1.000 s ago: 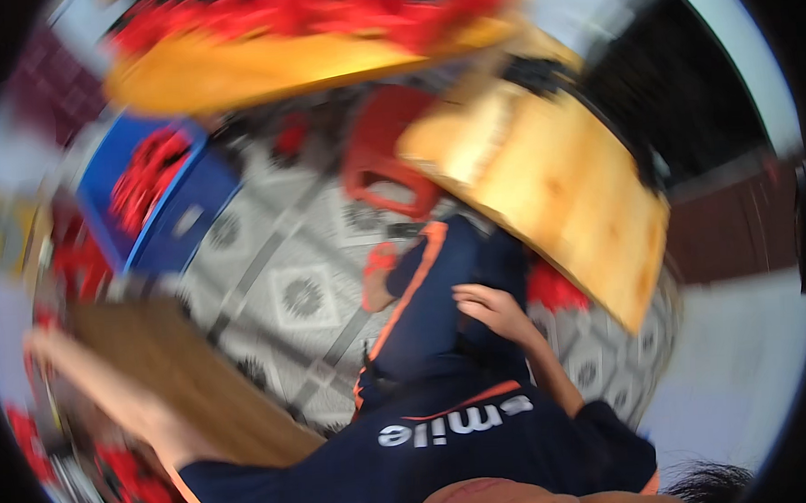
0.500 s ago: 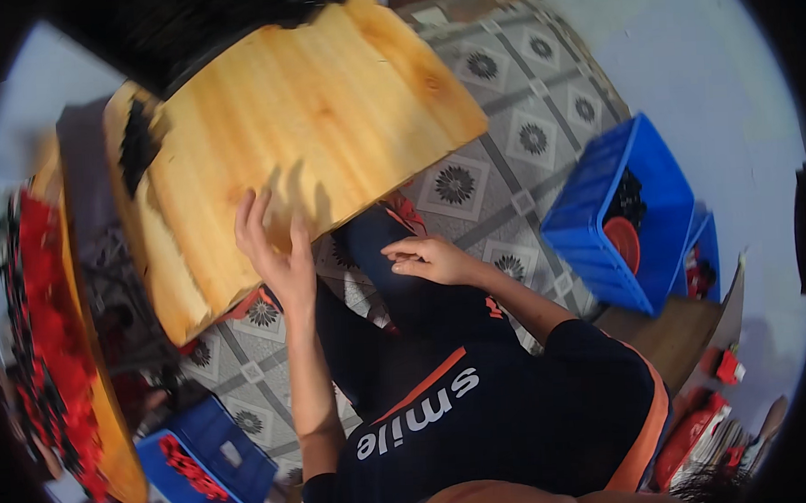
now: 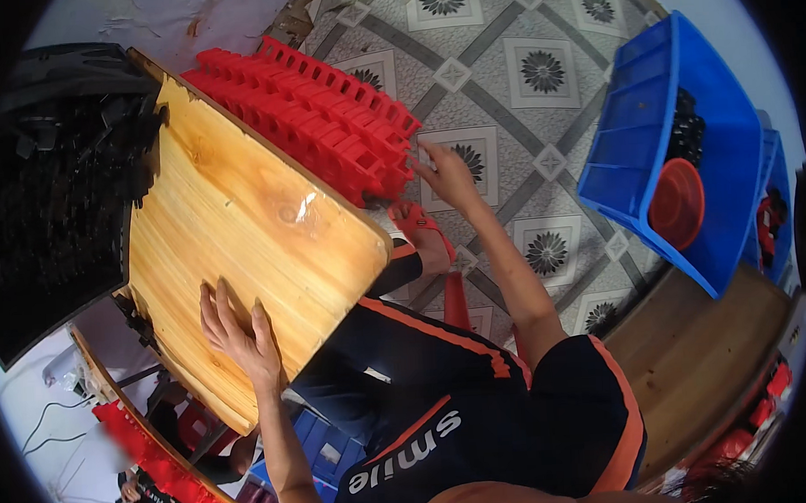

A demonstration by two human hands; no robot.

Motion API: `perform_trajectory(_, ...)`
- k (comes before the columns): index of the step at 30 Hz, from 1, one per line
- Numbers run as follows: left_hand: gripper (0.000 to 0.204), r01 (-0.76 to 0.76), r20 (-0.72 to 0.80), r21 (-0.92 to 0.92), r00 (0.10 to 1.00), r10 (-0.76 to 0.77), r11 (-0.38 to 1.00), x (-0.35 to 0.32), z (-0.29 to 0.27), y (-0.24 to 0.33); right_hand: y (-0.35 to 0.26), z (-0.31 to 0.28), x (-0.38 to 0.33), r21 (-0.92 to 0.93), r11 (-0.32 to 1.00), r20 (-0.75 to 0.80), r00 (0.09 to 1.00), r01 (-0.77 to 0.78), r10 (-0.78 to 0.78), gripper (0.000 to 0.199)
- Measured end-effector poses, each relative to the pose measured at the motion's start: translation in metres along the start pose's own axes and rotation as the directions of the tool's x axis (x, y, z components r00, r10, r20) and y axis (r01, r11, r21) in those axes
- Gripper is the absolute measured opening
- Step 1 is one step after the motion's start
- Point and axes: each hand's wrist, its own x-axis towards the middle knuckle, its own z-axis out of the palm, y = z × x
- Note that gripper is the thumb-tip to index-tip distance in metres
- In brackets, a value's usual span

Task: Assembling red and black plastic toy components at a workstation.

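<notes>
Left hand (image 3: pixel 243 350) spread on board (image 3: pixel 239 200), grasping nothing; right hand (image 3: pixel 452 179) at red parts (image 3: pixel 316 120), upper centre.
Right grip: can't tell; full-finger hold likely steadiest.

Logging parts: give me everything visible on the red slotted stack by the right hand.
The red slotted stack looks like plastic: long rows of repeated pieces side by side, openings showing along the outer row. It runs along the edge of the wooden table, which appears to hide part of it; its support isn't clear. The right hand is at the end nearest the person; contact can't be made out.
</notes>
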Motion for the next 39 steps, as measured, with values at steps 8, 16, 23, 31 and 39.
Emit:
perform_trajectory(8, 0.058, 0.006, 0.027, 0.022, 1.000, -0.006, 1.000, 0.009, 0.004, 0.001, -0.061, 0.085, 0.145, 0.077, 0.959, 0.151, 0.948, 0.272, -0.281, 0.098)
perform_trajectory(16, 0.037, -0.256, -0.148, 0.474, 0.920, 0.363, 0.842, -0.074, -0.006, 0.011, -0.155, 0.161, 0.236, 0.028, 0.915, 0.311, 0.867, 0.402, -0.390, 0.107)
perform_trajectory(23, 0.023, 0.367, 0.596, -0.728, 0.755, 0.271, 0.579, -0.108, 0.134, 0.136, -0.172, 0.202, 0.302, -0.061, 0.912, 0.400, 0.847, 0.406, -0.350, 0.107)
perform_trajectory(31, 0.076, 0.452, 0.905, -0.220, 0.425, -0.008, -0.865, 0.009, 0.217, 0.132, -0.191, 0.257, 0.344, -0.124, 0.909, 0.398, 0.859, 0.399, -0.323, 0.106)
perform_trajectory(39, 0.088, 0.420, 0.899, -0.296, 0.426, -0.102, -0.858, 0.018, 0.250, 0.091, -0.225, 0.277, 0.366, -0.243, 0.873, 0.367, 0.873, 0.422, -0.320, 0.099)
